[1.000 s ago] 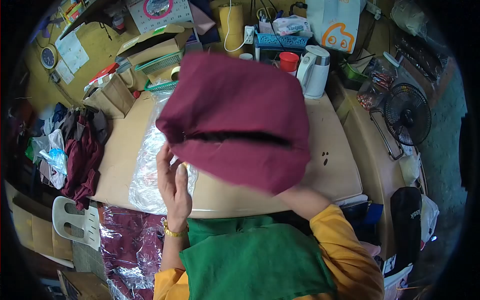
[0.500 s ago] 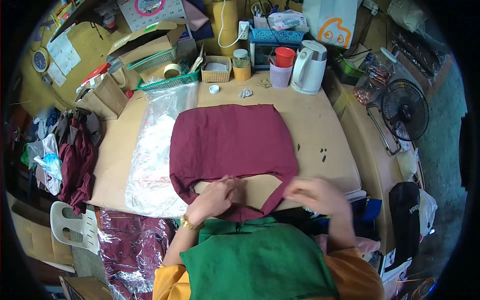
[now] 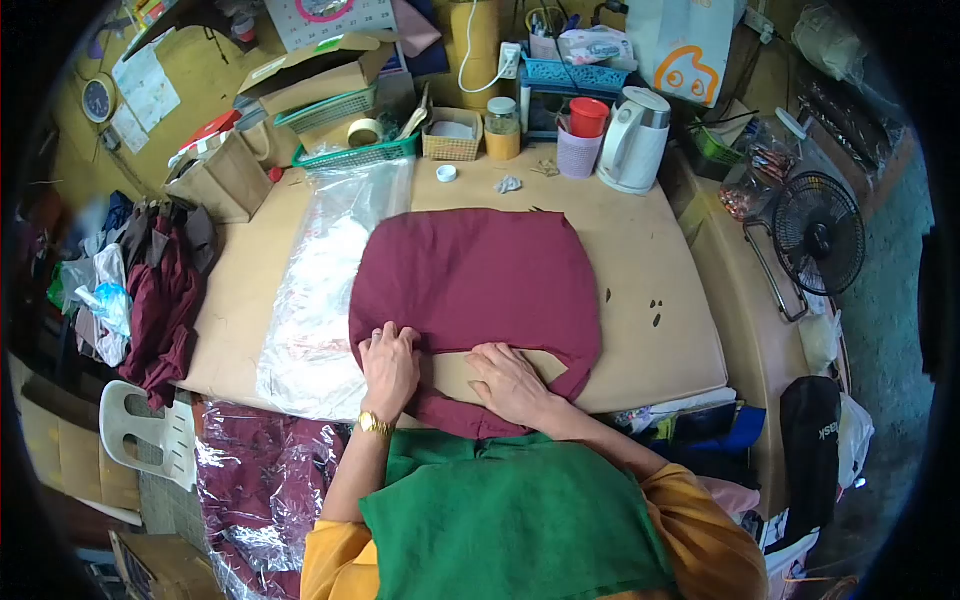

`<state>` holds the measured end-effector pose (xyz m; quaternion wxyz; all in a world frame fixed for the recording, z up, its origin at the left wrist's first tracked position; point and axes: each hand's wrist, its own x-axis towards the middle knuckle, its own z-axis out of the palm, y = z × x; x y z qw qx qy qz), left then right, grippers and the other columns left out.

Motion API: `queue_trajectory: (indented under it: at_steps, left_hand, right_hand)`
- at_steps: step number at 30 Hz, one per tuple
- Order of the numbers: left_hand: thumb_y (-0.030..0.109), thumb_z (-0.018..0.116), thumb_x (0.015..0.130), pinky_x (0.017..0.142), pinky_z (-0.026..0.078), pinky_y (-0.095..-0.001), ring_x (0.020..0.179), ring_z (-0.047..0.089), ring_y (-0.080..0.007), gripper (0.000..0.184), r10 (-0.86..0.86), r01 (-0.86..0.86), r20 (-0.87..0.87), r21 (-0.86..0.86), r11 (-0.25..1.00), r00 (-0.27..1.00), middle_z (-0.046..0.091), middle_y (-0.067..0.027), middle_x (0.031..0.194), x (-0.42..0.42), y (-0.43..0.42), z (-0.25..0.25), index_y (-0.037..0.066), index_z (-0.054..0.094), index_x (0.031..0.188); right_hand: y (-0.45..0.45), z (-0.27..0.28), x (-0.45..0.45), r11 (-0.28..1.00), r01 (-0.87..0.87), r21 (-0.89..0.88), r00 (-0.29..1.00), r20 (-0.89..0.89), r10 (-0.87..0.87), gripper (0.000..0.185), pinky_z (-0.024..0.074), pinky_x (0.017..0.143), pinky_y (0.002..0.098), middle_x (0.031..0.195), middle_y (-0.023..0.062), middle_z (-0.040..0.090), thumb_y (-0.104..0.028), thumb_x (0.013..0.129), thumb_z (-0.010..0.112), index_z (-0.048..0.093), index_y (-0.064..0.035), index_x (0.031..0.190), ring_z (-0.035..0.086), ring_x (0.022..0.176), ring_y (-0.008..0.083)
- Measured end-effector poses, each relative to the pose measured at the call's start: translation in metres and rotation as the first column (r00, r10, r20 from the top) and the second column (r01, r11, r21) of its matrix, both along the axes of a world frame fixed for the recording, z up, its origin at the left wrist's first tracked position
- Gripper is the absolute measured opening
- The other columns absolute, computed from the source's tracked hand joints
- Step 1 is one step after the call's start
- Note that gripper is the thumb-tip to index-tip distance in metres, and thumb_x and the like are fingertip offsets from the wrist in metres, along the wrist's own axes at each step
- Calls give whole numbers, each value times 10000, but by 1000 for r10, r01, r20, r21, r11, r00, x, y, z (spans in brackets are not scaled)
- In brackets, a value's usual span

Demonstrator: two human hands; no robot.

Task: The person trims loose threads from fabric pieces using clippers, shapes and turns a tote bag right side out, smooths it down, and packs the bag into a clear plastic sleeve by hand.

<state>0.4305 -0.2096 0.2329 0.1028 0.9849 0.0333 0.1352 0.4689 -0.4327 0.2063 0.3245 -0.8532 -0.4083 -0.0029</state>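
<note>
A folded maroon garment (image 3: 480, 275) lies on the tan worktable, with a strap-like band (image 3: 455, 415) looping toward me from its near edge. My left hand (image 3: 390, 368) rests at the garment's lower left corner, fingers spread and slightly bent over the cloth; a gold watch is on that wrist. Flat at the middle of the near edge lies my right hand (image 3: 512, 385), its fingertips on the cloth and its palm over the bare tabletop inside the loop. Neither hand has visibly lifted any fabric.
Clear plastic bags (image 3: 315, 290) lie left of the garment. Along the back stand a green basket (image 3: 360, 155), a jar (image 3: 502, 130), a purple cup (image 3: 577, 152) and a white kettle (image 3: 633, 145). A black fan (image 3: 818, 232) is at right; maroon clothes (image 3: 165, 290) hang at left.
My right hand has moved left from the strap's right side to the garment's near edge. My left hand has shifted left and up to the lower left corner. The whole view has shifted slightly.
</note>
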Motion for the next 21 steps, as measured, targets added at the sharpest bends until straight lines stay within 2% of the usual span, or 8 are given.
queue_trajectory:
  at_steps: [1, 2, 6, 11, 15, 18, 20, 21]
  left_hand:
    - [104, 719, 735, 775, 468, -440, 971, 583, -331, 280, -5, -2, -89, -81, 997, 996, 602, -152, 1010, 6, 14, -15, 96, 659, 1009]
    - [82, 703, 751, 755, 462, -425, 859, 593, -329, 179, -38, 48, 66, -162, 986, 997, 607, -144, 888, 8, 22, -26, 75, 640, 918]
    - [-10, 653, 778, 691, 456, -466, 739, 561, -356, 126, -17, 64, 383, -109, 992, 924, 568, -161, 834, -1, -11, 30, 11, 593, 887]
    - [-13, 632, 819, 617, 458, -472, 706, 551, -374, 98, 51, 71, 364, -314, 947, 930, 506, -172, 817, -6, -35, 35, 17, 577, 896]
    - [-5, 617, 838, 751, 512, -399, 826, 615, -382, 186, -311, 399, 265, -420, 815, 913, 607, -204, 962, 7, -46, 11, -15, 623, 1024]
    - [73, 629, 858, 781, 515, -424, 875, 616, -382, 259, -372, 514, 385, -390, 764, 845, 608, -211, 996, 27, -60, -20, -30, 585, 1092]
    - [159, 650, 855, 809, 523, -475, 998, 598, -389, 408, -223, 230, 207, -11, 973, 953, 576, -206, 1096, 33, -54, -32, -24, 511, 1191]
    - [159, 650, 855, 809, 523, -475, 998, 598, -389, 408, -228, 236, 214, -10, 972, 950, 576, -206, 1096, 31, -52, -30, -24, 511, 1191]
  right_hand:
    - [4, -12, -3, 997, 11, 81, 994, 108, -20, 367, 398, 1007, 463, 1209, 153, 553, -119, 821, 678, 601, 8, 1157, 510, 1163, 335]
    - [2, -14, -5, 995, 54, 79, 993, 105, -62, 444, 381, 1021, 472, 1256, 185, 528, -127, 827, 677, 557, 14, 1231, 490, 1196, 351]
    - [0, -5, -12, 996, 88, 33, 982, 164, -93, 589, 322, 1068, 496, 1338, 216, 469, -163, 811, 701, 485, 12, 1331, 438, 1255, 373]
    - [3, 11, -5, 926, 377, -13, 902, 231, -365, 799, 179, 1106, 611, 1478, 242, 287, -223, 762, 745, 375, 3, 1433, 284, 1367, 391]
    - [4, -4, 5, 920, 379, -100, 908, 233, -348, 864, 120, 1114, 663, 1549, 263, 164, -199, 779, 717, 265, 3, 1486, 164, 1442, 422]
    - [5, -4, 12, 906, 380, -185, 923, 137, -359, 839, 146, 1110, 655, 1540, 278, 188, -214, 809, 674, 241, 17, 1489, 166, 1445, 424]
    - [-4, 0, 21, 890, 411, -196, 911, 58, -408, 815, 170, 1103, 646, 1523, 281, 224, -223, 819, 661, 254, 24, 1481, 200, 1430, 425]
    - [-16, 1, 28, 859, 438, -264, 891, 3, -454, 791, 224, 1078, 615, 1447, 286, 318, -252, 836, 658, 275, 31, 1468, 302, 1344, 430]
